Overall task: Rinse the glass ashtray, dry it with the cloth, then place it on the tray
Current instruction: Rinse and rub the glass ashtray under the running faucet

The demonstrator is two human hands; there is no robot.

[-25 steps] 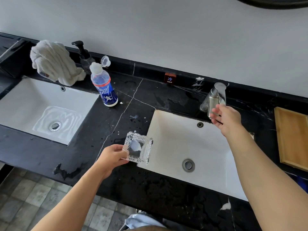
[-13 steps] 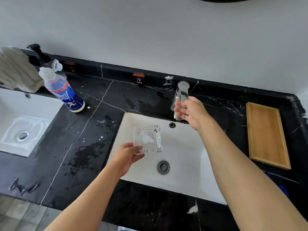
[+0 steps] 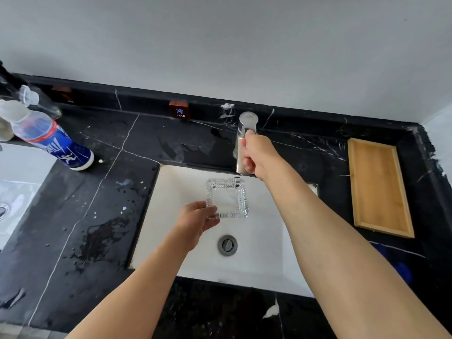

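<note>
A square, ribbed glass ashtray hangs level over the white sink, just below the tap's spout. My left hand grips the ashtray by its near left corner. My right hand is closed around the steel tap at the back of the basin. No water stream is visible. The wooden tray lies on the black counter to the right of the sink. Only a white sliver of the cloth shows at the far left edge.
A blue-labelled plastic bottle with its cap flipped open stands left of the sink. A small block marked COLD sits on the back ledge. The black marble counter has wet patches. A second basin lies at the far left.
My left hand carried the ashtray from over the counter to over the sink, under the spout. My right hand went from touching the tap to gripping it. The view has swung right.
</note>
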